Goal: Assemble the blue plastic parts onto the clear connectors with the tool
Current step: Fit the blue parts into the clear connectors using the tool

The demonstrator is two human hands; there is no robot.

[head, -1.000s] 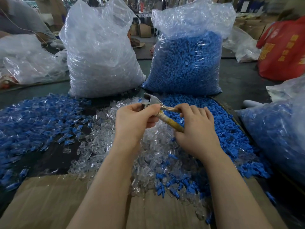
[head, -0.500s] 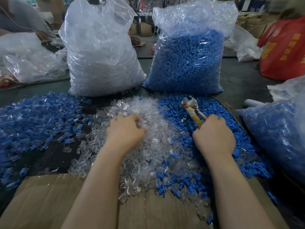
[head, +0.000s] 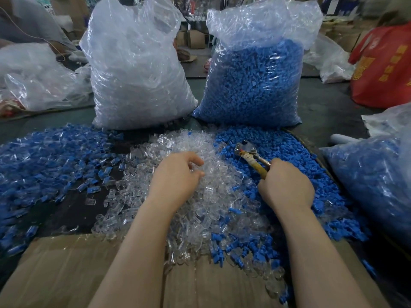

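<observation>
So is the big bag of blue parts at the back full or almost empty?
Mostly full: the bag of blue parts bulges, blue reaching near its crumpled top.

— What can't you make out?
— My left hand (head: 178, 174) has its fingertips buried in the clear connectors (head: 200, 210), so any catch is hidden.
— And the tool (head: 251, 155)?
— My right hand (head: 287, 187) covers its handle ends.
— Elsewhere?
— The right-side bag (head: 375, 183) is cut off by the edge.

Left hand (head: 178, 176) perhaps pinches clear connectors (head: 200, 207); right hand (head: 287, 187) grips tool (head: 251, 156).
</observation>
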